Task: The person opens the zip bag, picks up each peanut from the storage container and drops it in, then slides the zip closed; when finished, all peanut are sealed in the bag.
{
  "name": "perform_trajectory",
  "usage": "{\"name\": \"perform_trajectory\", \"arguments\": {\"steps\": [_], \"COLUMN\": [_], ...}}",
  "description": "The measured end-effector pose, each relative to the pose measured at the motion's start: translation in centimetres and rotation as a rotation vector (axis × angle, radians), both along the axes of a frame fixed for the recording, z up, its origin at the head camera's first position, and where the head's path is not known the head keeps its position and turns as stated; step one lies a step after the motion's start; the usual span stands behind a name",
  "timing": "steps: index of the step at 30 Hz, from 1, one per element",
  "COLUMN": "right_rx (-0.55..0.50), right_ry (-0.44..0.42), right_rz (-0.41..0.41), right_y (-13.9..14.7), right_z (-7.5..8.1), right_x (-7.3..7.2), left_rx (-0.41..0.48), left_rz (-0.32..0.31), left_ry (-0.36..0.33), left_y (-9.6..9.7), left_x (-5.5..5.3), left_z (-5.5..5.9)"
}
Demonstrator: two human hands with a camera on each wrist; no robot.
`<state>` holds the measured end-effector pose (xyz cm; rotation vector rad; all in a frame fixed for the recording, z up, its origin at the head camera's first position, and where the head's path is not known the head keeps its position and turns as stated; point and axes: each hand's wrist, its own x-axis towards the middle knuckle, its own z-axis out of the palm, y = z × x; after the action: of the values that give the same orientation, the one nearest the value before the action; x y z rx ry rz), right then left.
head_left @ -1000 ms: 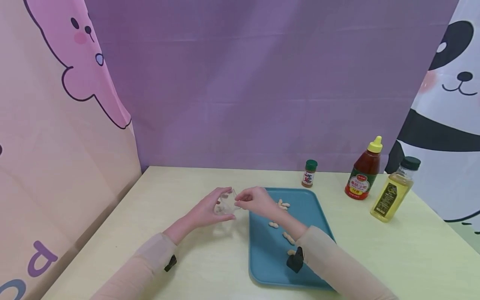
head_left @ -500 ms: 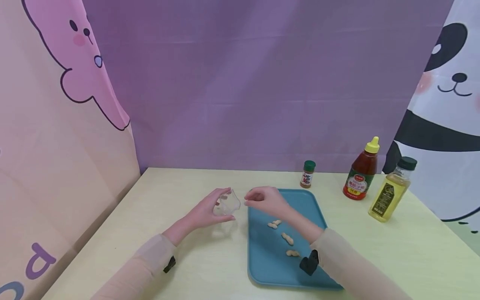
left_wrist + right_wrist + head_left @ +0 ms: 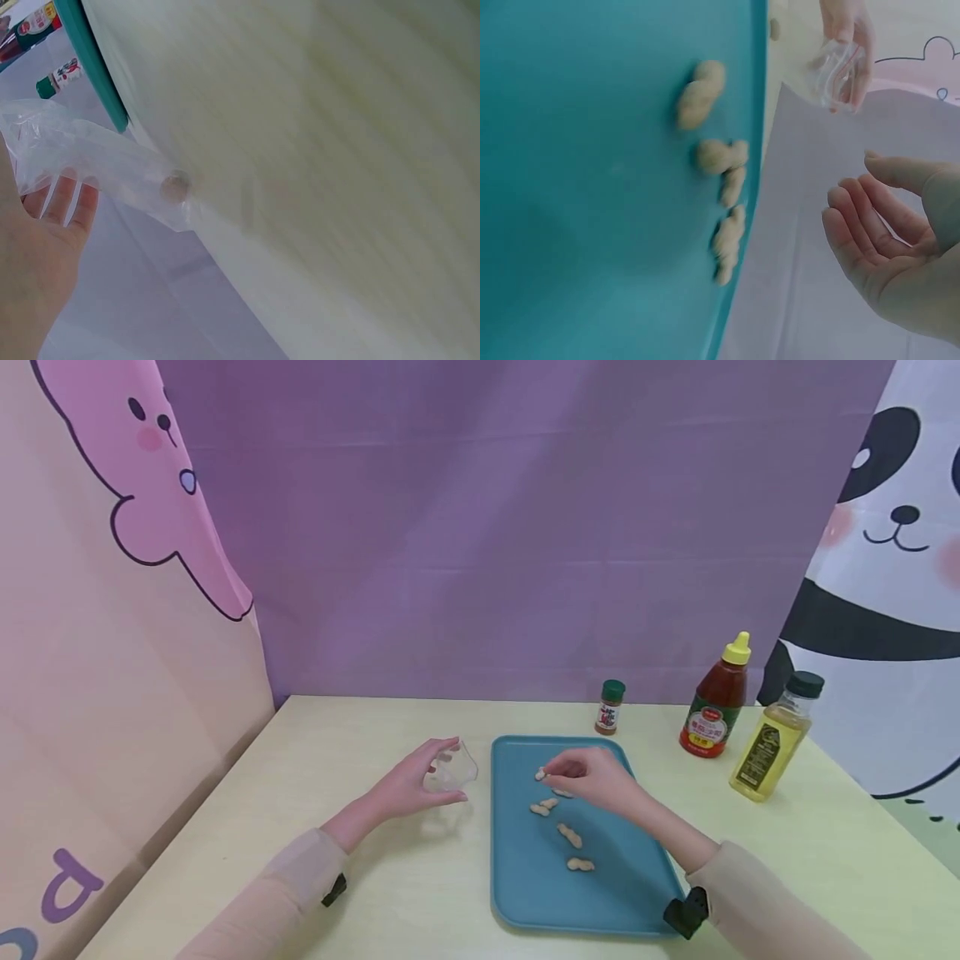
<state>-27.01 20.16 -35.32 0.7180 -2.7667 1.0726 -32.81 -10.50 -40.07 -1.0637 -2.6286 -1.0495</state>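
Observation:
My left hand [image 3: 411, 781] holds a clear plastic zip bag [image 3: 456, 768] left of the tray, its mouth spread between thumb and fingers. Through the bag's lower end in the left wrist view shows a rounded, tan, peanut-like thing [image 3: 175, 187]. Over the far part of the blue tray [image 3: 517, 902] is my right hand [image 3: 596, 777], its fingertips right at a peanut [image 3: 540, 774]. In the right wrist view a gap shows between thumb and fingers. Several unshelled peanuts lie on the tray, among them one in the middle [image 3: 570, 835] and one nearer me [image 3: 580, 864].
A small green-capped spice jar [image 3: 610, 706] stands behind the tray. To the right are a red sauce bottle [image 3: 716, 706] with a yellow cap and a yellow oil bottle [image 3: 777, 739]. A purple curtain [image 3: 450, 527] hangs behind the pale table [image 3: 337, 735].
My right hand has moved from the bag's mouth rightward to over the tray, fingertips now at a peanut. My left hand stays in place with the bag. The view has shifted slightly.

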Motion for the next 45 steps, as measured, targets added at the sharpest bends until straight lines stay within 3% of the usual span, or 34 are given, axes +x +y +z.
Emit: {"name": "perform_trajectory", "arguments": {"steps": [5, 11, 19, 37, 45], "right_rx": [0.031, 0.086, 0.157, 0.149, 0.133], "right_ry": [-0.019, -0.049, -0.144, -0.212, -0.308], "right_rz": [0.010, 0.032, 0.087, 0.145, 0.153], "right_y": [1.5, 2.3, 2.6, 3.6, 4.2], "right_z": [-0.9, -2.0, -3.3, -3.5, -3.6], "right_x": [0.3, 0.8, 1.5, 1.1, 1.1], "left_rx": [-0.004, -0.002, -0.015, -0.036, -0.036], "left_rz": [-0.001, -0.013, -0.002, -0.008, -0.014], "left_ry": [0.008, 0.070, 0.018, 0.018, 0.043], "left_y": [0.0, 0.0, 0.1, 0.2, 0.3], "left_x": [0.2, 0.2, 0.2, 0.2, 0.4], "left_z": [0.2, 0.1, 0.0, -0.1, 0.0]}}
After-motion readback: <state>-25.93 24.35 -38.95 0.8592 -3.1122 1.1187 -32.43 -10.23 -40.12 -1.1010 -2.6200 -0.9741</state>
